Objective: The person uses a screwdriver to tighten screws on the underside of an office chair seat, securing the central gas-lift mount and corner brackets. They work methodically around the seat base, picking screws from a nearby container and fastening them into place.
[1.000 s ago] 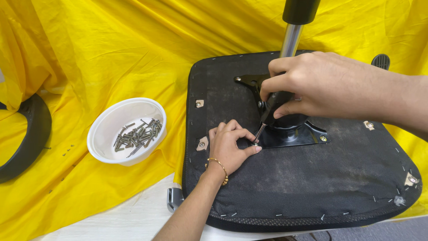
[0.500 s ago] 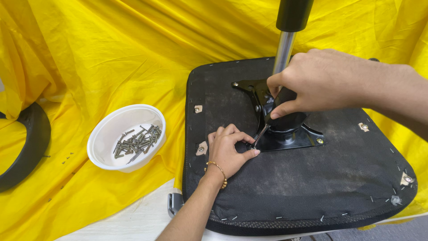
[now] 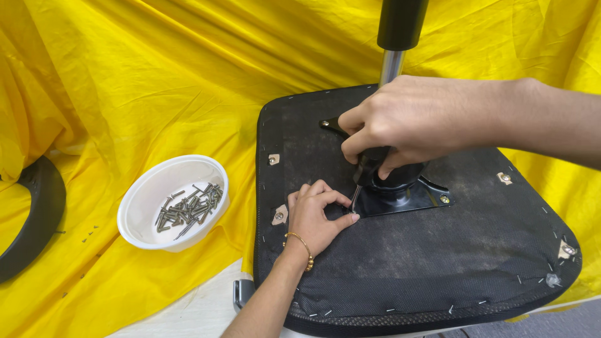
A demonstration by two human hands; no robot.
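Note:
An upturned black chair seat (image 3: 438, 263) lies on yellow cloth, with a black metal mounting plate (image 3: 413, 197) and a gas-lift column (image 3: 394, 44) rising from it. My right hand (image 3: 407, 122) grips a black-handled screwdriver (image 3: 366, 169), its tip down at the plate's near left corner. My left hand (image 3: 316, 216) rests on the seat with fingertips pinched around the screwdriver's tip, where a screw may sit but is hidden.
A white bowl (image 3: 150, 188) holding several dark screws stands left of the seat on the yellow cloth (image 3: 125, 81). A curved black part (image 3: 31, 219) lies at the far left edge. Metal brackets (image 3: 280, 215) dot the seat's rim.
The view has shifted slightly; my right hand has moved a little up and left over the plate while still on the screwdriver. My left hand stays at the tip.

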